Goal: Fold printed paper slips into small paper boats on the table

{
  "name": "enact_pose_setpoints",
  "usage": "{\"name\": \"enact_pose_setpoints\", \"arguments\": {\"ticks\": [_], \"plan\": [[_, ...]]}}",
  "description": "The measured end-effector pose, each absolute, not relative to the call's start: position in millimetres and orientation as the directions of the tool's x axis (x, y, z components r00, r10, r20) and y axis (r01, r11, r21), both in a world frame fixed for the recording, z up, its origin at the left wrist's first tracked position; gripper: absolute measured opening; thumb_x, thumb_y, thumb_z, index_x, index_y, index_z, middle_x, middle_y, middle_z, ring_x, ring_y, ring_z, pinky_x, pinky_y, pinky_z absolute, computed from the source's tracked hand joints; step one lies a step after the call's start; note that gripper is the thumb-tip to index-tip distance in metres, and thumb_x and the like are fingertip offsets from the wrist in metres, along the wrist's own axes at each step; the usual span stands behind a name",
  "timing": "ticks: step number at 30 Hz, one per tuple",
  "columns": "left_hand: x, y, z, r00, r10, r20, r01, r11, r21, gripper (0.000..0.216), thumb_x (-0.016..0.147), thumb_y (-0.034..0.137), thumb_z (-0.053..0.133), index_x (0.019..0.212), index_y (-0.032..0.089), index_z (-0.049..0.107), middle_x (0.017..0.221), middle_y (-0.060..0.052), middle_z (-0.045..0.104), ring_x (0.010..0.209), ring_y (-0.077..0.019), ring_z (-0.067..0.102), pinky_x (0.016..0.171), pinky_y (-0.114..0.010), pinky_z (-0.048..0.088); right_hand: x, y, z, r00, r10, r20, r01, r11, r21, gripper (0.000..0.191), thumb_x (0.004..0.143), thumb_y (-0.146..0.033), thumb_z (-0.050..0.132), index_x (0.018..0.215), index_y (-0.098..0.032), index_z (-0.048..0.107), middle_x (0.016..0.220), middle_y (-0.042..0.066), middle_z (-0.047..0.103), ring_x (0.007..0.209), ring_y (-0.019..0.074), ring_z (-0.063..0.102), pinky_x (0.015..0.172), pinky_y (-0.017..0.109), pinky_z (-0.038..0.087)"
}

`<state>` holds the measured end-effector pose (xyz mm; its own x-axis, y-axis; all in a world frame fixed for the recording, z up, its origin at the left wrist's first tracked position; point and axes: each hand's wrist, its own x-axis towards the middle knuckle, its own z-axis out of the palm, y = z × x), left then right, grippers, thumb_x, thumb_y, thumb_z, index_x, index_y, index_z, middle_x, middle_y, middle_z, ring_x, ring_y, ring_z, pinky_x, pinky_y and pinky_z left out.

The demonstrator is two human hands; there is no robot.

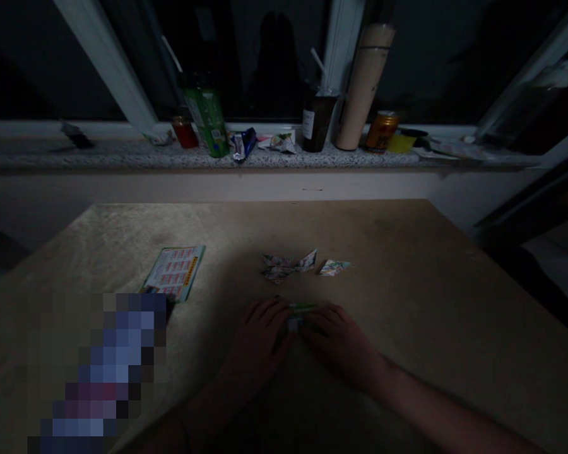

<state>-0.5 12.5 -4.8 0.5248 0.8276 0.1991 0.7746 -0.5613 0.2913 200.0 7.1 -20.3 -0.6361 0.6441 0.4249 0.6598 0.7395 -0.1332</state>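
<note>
Low on the table, my left hand (265, 325) and my right hand (334, 329) come together over a small piece of folded paper (295, 323). The paper has a green upper edge and a pale middle. Fingers of both hands close in on its two sides and press it against the tabletop, covering most of it. Just beyond my hands lies a printed paper origami shape (286, 266) with several pointed flaps. A separate folded paper piece (335, 267) rests to the right of that shape, its tip pointing right. Dim light hides the detail of my fingertips.
A printed calendar card (174, 271) lies left on the tan table (388, 252), near a pixelated object (108, 372). On the windowsill (265, 157) stand a green bottle (208, 120), dark cup (317, 123), tall flask (365, 88), orange can (381, 132) and wrappers (243, 144).
</note>
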Motion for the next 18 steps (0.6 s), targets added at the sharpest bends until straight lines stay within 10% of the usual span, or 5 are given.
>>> {"name": "enact_pose_setpoints", "arguments": {"ticks": [18], "plan": [[0,3,1,0.616,0.654,0.439,0.646,-0.738,0.193,0.027,0.094,0.014,0.038,0.116,0.017,0.053,0.109,-0.006,0.063,0.102,-0.0166,0.058,0.094,-0.032,0.045,205,9,-33,-0.498,0.778,0.383,0.706,0.62,-0.343,0.044,0.086,-0.013,0.046,0.13,-0.021,0.047,0.127,0.013,0.053,0.107,0.0241,0.056,0.086,0.039,0.05]]}}
